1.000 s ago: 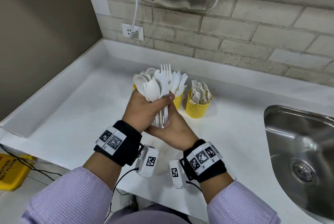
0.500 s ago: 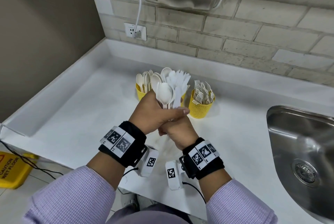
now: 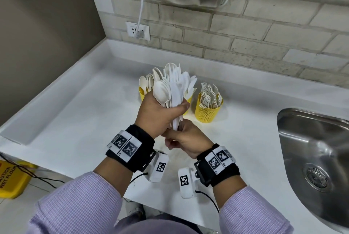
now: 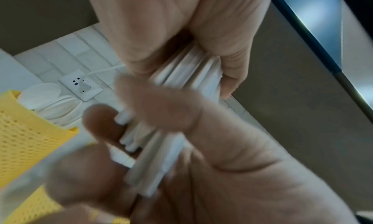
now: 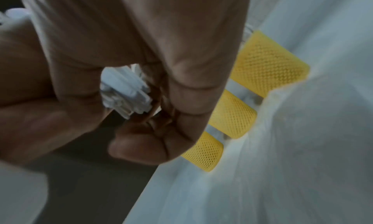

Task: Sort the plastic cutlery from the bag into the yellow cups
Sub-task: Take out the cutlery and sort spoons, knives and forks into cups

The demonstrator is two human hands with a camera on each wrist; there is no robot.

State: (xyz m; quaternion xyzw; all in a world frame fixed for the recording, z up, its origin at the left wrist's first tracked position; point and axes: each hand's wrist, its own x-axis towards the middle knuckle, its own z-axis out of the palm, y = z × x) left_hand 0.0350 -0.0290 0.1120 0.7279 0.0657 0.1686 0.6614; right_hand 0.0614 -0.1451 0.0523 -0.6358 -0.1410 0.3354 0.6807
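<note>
While gripped upright in the left hand (image 3: 160, 115), with fingers and thumb curled round the handles, bundle of white plastic cutlery (image 3: 174, 86) held above the white counter (image 3: 85, 120), spoon bowls, fork tines and knife blades fanned out on top. Lower handle ends pinched from below by the right hand (image 3: 187, 142), directly beneath the left. Just beyond the hands: yellow cup of spoons (image 3: 142, 91); beyond and right of the hands: yellow cup of forks (image 3: 208, 109); third yellow cup (image 5: 232, 114) between them, in the right wrist view. Far left of the left hand, on the floor: yellow sign (image 3: 11, 181), legible text "CAUTION WET FLOOR".
</note>
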